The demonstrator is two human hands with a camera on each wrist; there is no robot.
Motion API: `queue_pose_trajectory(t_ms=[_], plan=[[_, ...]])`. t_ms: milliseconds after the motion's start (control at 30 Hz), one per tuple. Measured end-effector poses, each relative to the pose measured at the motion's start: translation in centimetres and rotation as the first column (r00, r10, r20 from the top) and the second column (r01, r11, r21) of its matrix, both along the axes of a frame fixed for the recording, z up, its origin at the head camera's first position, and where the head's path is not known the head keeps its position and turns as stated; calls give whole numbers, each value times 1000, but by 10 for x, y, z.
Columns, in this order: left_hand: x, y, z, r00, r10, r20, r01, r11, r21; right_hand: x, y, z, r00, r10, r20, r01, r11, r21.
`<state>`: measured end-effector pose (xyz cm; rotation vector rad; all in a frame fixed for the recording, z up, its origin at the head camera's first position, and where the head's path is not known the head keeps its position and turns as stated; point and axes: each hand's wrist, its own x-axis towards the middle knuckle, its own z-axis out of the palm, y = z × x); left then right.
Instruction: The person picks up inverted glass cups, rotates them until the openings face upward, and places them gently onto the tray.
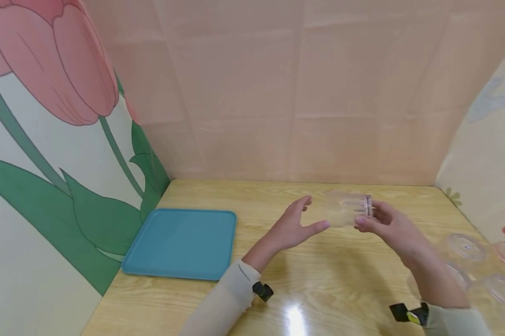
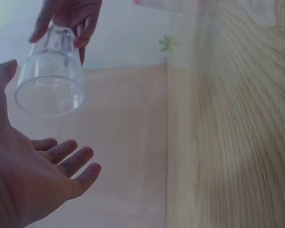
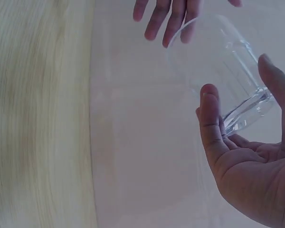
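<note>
A clear drinking glass (image 1: 345, 208) is held sideways above the table, its base to the right and its mouth to the left. My right hand (image 1: 389, 228) grips it round the thick base, thumb on the near side; the right wrist view shows the glass (image 3: 223, 61) between thumb and fingers. Close to the mouth, my left hand (image 1: 292, 226) is spread with thumb and fingers apart. In the left wrist view the rim of the glass (image 2: 50, 95) faces the left hand (image 2: 33, 175), a gap showing between them.
A blue rectangular tray (image 1: 181, 245) lies on the wooden table (image 1: 252, 200) at the left. Several more clear glasses (image 1: 466, 247) stand upside down at the right edge, near my right forearm. A pink sheet (image 1: 298, 93) backs the table, with printed walls on both sides.
</note>
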<state>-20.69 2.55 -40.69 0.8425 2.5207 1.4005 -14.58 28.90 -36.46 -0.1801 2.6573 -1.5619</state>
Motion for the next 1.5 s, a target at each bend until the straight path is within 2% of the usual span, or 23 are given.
queue_pose_trajectory(t_ms=[167,367,467,600,700,733,867,967,1033,1300,1500], plan=[[-2,-6,0,1000,-22,15,21,999,47,-2,-12,-8,997,38,-72,-47,991,-125],[-2,-14,2,997,-43,71,38,997,67,-6,-27,-13,992,103,-75,-119,956,-268],[-2,-18,3,996,-42,84,35,997,72,-9,-35,-17,985,156,-68,-170,914,-369],[-2,-26,2,996,-33,86,24,995,95,-12,-48,-23,967,244,-72,-248,837,-487],[-2,-33,2,992,-48,113,31,988,150,-13,-55,-27,957,277,-89,-281,798,-533],[-3,-36,2,990,-58,127,36,984,175,-14,-58,-28,956,279,-92,-283,793,-539],[-3,-43,5,982,-89,169,45,967,251,-15,-65,-28,962,258,-95,-269,816,-512],[-2,-47,9,980,-91,174,40,961,275,-16,-70,-27,964,249,-98,-265,836,-480],[-1,-49,12,981,-89,174,36,958,283,-16,-73,-26,964,247,-99,-264,839,-475],[1,-56,16,983,-47,175,-6,957,291,-19,-81,-26,962,254,-98,-270,844,-463],[3,-63,18,990,-18,137,-23,957,290,-23,-85,-25,948,303,-101,-314,825,-469]])
